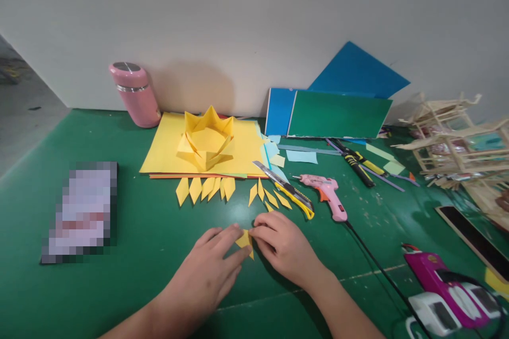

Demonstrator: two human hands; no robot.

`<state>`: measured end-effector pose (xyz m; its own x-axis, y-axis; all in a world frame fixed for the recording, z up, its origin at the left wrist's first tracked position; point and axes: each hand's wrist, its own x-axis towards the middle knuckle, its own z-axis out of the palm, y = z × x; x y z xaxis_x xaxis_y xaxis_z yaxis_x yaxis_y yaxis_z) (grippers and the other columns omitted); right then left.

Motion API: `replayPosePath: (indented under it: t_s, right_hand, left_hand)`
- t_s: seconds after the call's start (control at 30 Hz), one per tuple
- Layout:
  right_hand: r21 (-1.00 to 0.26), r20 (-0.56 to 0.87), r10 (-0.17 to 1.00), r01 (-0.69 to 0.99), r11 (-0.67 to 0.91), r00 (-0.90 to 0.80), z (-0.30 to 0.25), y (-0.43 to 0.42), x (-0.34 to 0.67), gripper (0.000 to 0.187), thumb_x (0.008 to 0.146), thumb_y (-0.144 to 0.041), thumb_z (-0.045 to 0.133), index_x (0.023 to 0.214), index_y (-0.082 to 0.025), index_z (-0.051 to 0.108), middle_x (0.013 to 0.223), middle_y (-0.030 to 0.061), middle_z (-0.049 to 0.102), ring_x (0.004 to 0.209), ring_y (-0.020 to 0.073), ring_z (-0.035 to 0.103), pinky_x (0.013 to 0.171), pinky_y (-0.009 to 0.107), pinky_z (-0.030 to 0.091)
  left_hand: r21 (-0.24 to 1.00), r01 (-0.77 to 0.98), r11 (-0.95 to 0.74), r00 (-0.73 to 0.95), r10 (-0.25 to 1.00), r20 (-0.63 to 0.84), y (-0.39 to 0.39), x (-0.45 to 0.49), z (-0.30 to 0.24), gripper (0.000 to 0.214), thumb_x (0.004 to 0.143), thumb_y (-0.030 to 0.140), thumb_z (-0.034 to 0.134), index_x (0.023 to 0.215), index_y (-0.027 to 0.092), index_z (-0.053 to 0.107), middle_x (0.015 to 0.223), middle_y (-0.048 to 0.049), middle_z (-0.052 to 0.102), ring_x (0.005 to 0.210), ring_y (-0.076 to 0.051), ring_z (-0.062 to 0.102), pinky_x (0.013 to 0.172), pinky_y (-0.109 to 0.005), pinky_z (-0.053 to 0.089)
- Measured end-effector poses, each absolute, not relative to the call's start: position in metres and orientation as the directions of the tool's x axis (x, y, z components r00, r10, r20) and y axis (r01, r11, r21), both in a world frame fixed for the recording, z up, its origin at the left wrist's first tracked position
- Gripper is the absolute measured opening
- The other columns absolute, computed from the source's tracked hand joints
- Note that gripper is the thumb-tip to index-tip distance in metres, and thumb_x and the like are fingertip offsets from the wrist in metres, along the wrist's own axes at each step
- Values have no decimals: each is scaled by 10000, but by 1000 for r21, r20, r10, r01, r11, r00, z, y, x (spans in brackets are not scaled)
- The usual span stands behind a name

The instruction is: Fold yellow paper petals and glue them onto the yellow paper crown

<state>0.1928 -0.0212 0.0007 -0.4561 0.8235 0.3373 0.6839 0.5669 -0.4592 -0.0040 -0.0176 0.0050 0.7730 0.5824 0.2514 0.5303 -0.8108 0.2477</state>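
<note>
A small piece of yellow paper [245, 240] lies at the front middle of the green table, partly hidden by my fingers. My left hand [212, 262] has its fingertips and thumb on the left side of the paper. At the right edge my right hand [283, 243] pinches it between thumb and curled fingers. Beyond my hands, several folded yellow paper diamonds [195, 189] lie in a row, with narrower yellow slips [253, 194] to their right. A pointed yellow paper ring [207, 156] stands on yellow sheets [246, 156] farther back.
A yellow utility knife [296, 200], blade out, and a pink glue gun [328, 193] with cord lie to the right. Pliers [356, 164], paper scraps and a magenta power strip [441, 286] are farther right. A pink flask [135, 95] stands back left; a blurred-out flat object [81, 212] lies left.
</note>
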Motion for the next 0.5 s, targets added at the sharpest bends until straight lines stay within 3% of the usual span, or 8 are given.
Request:
replayPosePath:
  t_s: [0.13,0.3,0.5]
  right_hand:
    - [-508,345,841,670,541,-417,2,-23,193,213,865,-82,447,788,-174,623,813,70,607,764,183,549,676,305,475]
    - [-555,441,857,670,493,-266,-7,-24,192,185,877,-109,476,946,-162,639,839,75,628,782,187,577,701,323,490]
    - [-583,390,879,665,467,-276,-8,-26,186,120,875,-152,517,884,-179,633,814,63,601,765,189,573,662,314,490]
  left_hand:
    - [243,532,-811,769,583,261,-19,-4,6,296,864,118,450,1060,238,637,1108,-96,643,1064,-238,596,861,-373,477]
    - [284,519,-807,746,589,310,-19,-5,4,302,841,98,469,1062,219,635,1065,-99,644,997,-243,605,812,-371,507]
    - [284,533,-797,748,601,282,-20,-4,1,354,823,95,478,1117,241,608,1081,-88,649,975,-253,597,800,-401,511]
